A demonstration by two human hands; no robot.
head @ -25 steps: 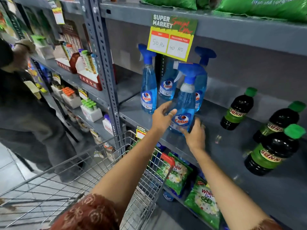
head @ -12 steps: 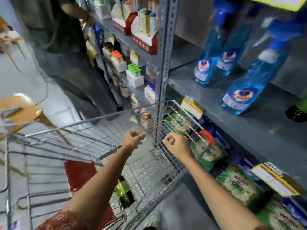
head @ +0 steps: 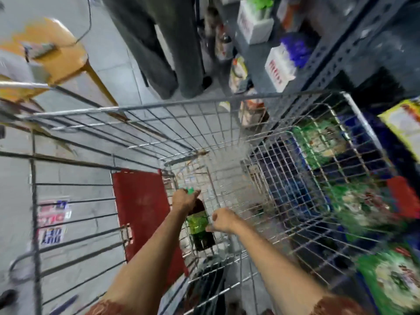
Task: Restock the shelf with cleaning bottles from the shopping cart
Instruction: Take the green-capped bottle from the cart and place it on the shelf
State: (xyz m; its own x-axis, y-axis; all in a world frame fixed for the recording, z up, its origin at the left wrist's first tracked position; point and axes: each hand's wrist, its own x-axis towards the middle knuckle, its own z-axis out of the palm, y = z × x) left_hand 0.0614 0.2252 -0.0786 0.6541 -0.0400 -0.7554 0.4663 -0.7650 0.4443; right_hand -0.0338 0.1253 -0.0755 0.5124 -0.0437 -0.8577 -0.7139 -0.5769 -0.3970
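Observation:
I look down into the wire shopping cart (head: 159,108). A dark bottle (head: 200,226) with a green label and green cap lies on the cart's floor. My left hand (head: 184,200) is closed around its neck, just under the cap. My right hand (head: 221,220) touches the right side of the label with curled fingers. The grey shelf (head: 336,53) stands at the upper right; the blue spray bottles are out of view.
A red flap (head: 141,201) lies in the cart's left part. Green detergent bags (head: 391,276) fill the low shelf to the right. Another person's legs (head: 163,42) stand beyond the cart. A wooden chair (head: 54,53) is at upper left.
My view swung down from the shelf into the cart. Both hands dropped from the cart rim to the dark bottle, and the left one closed on its neck.

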